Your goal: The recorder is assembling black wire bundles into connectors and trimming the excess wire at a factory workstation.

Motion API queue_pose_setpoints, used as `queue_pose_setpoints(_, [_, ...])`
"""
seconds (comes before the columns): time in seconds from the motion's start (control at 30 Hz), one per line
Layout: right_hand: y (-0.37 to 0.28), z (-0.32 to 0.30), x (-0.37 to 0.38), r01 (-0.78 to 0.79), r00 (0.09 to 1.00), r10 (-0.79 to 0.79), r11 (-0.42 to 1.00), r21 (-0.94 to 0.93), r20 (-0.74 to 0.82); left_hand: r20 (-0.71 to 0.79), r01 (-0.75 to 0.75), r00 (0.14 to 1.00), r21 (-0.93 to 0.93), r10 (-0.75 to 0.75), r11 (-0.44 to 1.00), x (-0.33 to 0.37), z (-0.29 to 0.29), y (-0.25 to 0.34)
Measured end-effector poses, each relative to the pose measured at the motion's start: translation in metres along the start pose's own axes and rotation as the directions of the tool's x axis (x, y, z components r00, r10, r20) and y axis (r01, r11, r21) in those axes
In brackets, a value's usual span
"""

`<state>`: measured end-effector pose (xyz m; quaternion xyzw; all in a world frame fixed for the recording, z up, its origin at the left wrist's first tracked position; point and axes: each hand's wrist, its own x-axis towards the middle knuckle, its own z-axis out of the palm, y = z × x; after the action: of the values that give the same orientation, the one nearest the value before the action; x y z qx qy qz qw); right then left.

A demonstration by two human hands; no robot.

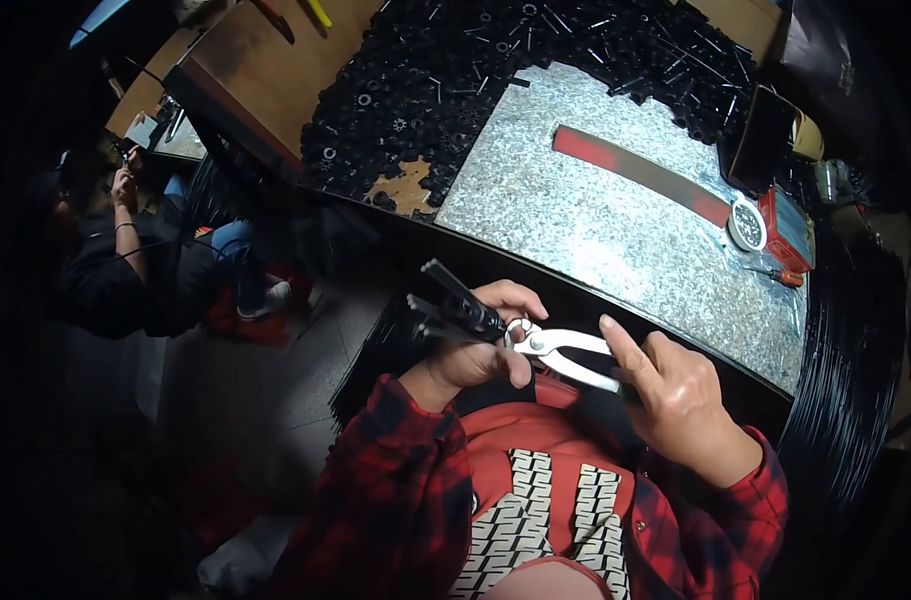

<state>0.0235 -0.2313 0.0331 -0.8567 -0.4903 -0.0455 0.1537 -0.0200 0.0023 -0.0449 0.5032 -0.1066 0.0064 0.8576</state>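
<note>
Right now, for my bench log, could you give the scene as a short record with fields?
Left hand: holds black rod bundle
Right hand: holds white pliers, head close to the bundle
Surface: speckled grey board
On or by it: red-and-brown strip, white cup, red box, orange-handled tool
Far side: heap of black parts
Left background: another person

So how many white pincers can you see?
1: the white pincers are in the right hand, their head close by the dark bundle in the left hand. Others could be hidden in the dark edges.
</note>
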Motion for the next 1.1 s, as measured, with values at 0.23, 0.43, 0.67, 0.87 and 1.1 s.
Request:
queue_pose_setpoints(0.23, [0.005, 0.003, -0.005, -0.003, 0.998, -0.004, 0.994, -0.107, -0.067, 0.01, 0.038, 0.999, 0.024, -0.038, 0.999, 0.002, -0.002, -0.008])
queue_pose_setpoints(0.43, [0.011, 0.008, -0.012, -0.007, 0.993, -0.021, 0.97, -0.241, -0.115, 0.009, 0.033, 0.999, 0.109, -0.034, 0.993, 0.006, 0.006, -0.008])
queue_pose_setpoints(0.67, [0.012, 0.006, -0.014, -0.016, 0.998, -0.001, 0.968, -0.249, -0.067, -0.116, 0.126, 0.987, 0.143, -0.11, 0.982, 0.006, 0.021, -0.004])
queue_pose_setpoints(0.87, [0.004, -0.009, -0.009, -0.129, 0.987, 0.124, 0.99, 0.048, 0.099, -0.138, -0.02, 0.987, 0.37, 0.077, 0.929, 0.007, 0.016, -0.013])
queue_pose_setpoints(1.1, [0.005, -0.005, -0.009, -0.046, 0.999, 0.046, 0.999, -0.007, 0.004, -0.08, 0.01, 0.997, 0.187, 0.005, 0.982, 0.008, 0.009, -0.012])
